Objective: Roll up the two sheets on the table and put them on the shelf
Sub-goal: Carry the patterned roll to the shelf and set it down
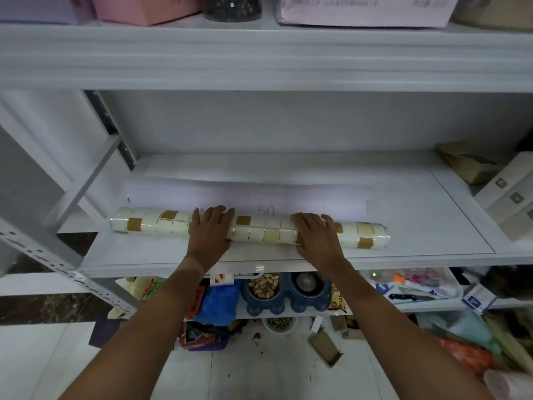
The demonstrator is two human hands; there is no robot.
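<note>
White shelf (418, 226) at frame centre carries the tiled roll (259, 230); left hand (212, 230) and right hand (315, 236) are laid over it, fingers relaxed, not gripping; released near the front edge, unrolling or rolling off is risked.

We see a pink box (141, 8) and dark jar (231, 7) up top | cardboard box (467, 163) at right | blue double bowl (285, 293) with peanuts (264, 285) below | black-handled knife (403, 297)
</note>
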